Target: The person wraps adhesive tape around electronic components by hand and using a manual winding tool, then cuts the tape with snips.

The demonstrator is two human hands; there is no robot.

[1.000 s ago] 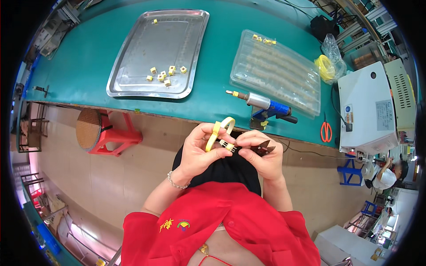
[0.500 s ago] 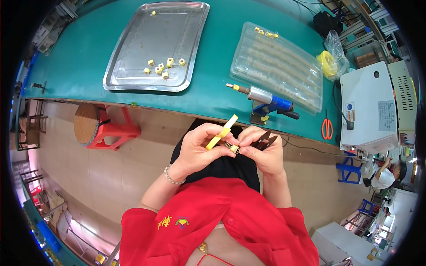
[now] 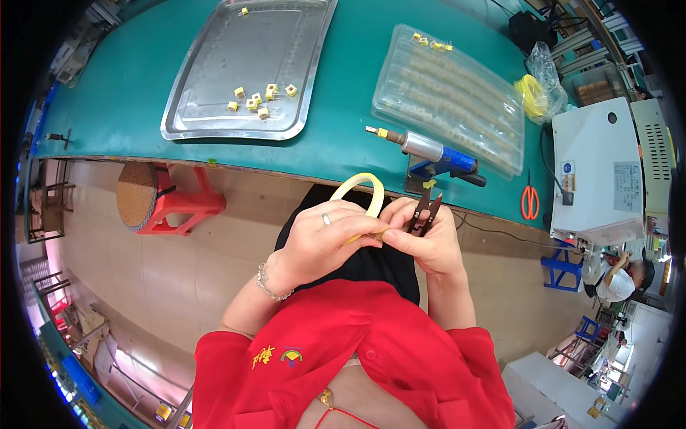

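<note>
My left hand (image 3: 325,232) is closed on a yellow strip of tape (image 3: 366,179), which bends up in a loop above its fingers. My right hand (image 3: 430,243) keeps a dark pair of thread snips (image 3: 425,214) in its fingers, blades pointing up toward the table. The fingertips of both hands meet and pinch at one spot. A small yellow part with metal pins is mostly covered there by the fingers. Both hands are in front of the table edge, over my lap.
A metal tray (image 3: 171,118) holds several small yellow-and-white parts. Right of it lies a clear plastic tray (image 3: 450,100); a blue-handled fixture (image 3: 439,157) stands at the table edge. Orange-handled scissors (image 3: 529,204) lie beside a white machine (image 3: 597,171). A red stool (image 3: 182,204) stands left.
The yellow strip went from fairly straight to a curved loop. My left hand has turned its fingers over the small part, whose pins showed before. The snips stay in my right hand.
</note>
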